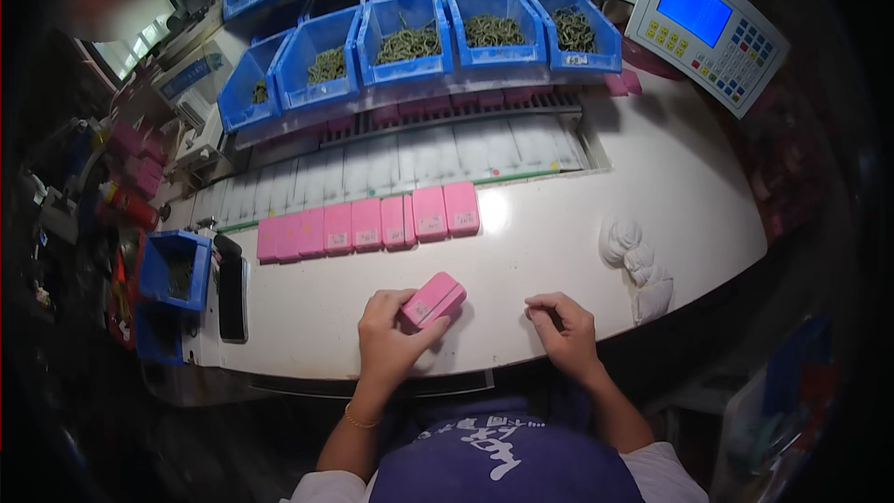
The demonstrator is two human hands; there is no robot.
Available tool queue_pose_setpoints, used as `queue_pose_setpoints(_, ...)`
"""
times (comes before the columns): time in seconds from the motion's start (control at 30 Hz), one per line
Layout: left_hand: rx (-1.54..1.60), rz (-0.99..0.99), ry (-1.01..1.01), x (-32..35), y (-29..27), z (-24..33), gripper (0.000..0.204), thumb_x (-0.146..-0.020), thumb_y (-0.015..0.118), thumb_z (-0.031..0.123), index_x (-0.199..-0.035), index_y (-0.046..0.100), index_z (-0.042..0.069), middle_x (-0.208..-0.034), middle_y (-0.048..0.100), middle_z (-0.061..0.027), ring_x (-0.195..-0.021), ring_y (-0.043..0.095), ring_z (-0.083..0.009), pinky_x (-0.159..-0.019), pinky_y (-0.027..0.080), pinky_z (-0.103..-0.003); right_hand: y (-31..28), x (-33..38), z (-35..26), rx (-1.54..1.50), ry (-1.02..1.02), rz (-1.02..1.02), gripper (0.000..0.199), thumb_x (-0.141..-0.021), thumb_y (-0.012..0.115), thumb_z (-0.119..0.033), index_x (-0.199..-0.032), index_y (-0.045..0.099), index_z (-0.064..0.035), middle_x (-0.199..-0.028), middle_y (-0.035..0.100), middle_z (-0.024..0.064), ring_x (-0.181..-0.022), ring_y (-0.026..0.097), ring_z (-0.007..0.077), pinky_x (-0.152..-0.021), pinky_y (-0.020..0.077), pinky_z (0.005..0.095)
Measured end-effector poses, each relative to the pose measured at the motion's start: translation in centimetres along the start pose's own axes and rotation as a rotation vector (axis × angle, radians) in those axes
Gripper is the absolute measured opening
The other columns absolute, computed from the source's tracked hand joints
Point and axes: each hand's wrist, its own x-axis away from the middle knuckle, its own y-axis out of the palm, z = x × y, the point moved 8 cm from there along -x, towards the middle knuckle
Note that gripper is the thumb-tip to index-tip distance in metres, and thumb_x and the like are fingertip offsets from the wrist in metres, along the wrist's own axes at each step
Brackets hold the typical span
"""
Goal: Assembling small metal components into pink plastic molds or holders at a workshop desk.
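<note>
A row of pink boxes point(372, 224) lies flat across the white table point(559, 251), well beyond the hands; blue bins point(410, 33) of dark green pieces stand behind, a control panel point(708, 23) at the far right, a white cloth point(638, 265) near the right edge. The left hand point(391, 340) has its fingers clamped around a pink box point(433, 299), raised just above the table in front of the person; its long axis runs from near-left up to far-right. The right hand point(563, 326) rests on the table just beside it, fingers curled together, holding nothing that shows.
</note>
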Motion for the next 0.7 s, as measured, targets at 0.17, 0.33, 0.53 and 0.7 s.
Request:
queue_pose_setpoints(0.17,0.414,0.132,-0.26,-3.3,-3.7,-1.8,0.042,-0.075,0.084,0.02,-0.109,0.069,-0.002,-0.091,0.063,-0.0007,-0.083,0.058,-0.0088,-0.076,0.047,-0.026,-0.7,0.0,-0.5,0.046,0.002,-0.015,0.011,-0.093,0.062,-0.001,-0.101,0.068,0.0016,-0.088,0.071,0.0092,-0.083,0.068,0.0139,-0.076,0.0537,0.026)
queue_pose_setpoints(0.33,0.055,0.4,-0.168,-12.7,-7.4,-4.0,0.045,-0.074,0.083,0.033,-0.1,0.071,-0.001,-0.089,0.066,-0.0105,-0.085,0.062,-0.0225,-0.078,0.048,-0.033,-0.6,-0.1,-1.3,0.102,-0.105,0.029,0.01,-0.089,0.066,-0.002,-0.098,0.069,-0.0024,-0.083,0.069,0.0105,-0.068,0.064,0.0171,-0.061,0.0498,0.0282)
queue_pose_setpoints(0.53,-0.454,0.611,-0.098,-19.0,-7.7,-3.4,0.043,-0.073,0.076,0.042,-0.089,0.068,0.003,-0.097,0.066,-0.0158,-0.096,0.062,-0.037,-0.086,0.048,-0.046,-0.1,0.1,-1.5,0.081,-0.115,0.035,0.011,-0.088,0.065,-0.001,-0.098,0.069,-0.0028,-0.082,0.068,0.0105,-0.068,0.065,0.0176,-0.06,0.0506,0.0282)
queue_pose_setpoints(0.7,-0.631,0.615,-0.085,-20.0,-3.0,-2.0,0.048,-0.073,0.074,0.044,-0.099,0.062,0.005,-0.096,0.065,-0.0159,-0.096,0.062,-0.0369,-0.085,0.046,-0.048,-0.4,-0.2,-1.9,0.116,-0.104,0.001,0.011,-0.089,0.065,0.0,-0.099,0.07,-0.002,-0.086,0.069,0.0101,-0.072,0.066,0.0165,-0.065,0.0519,0.0277)
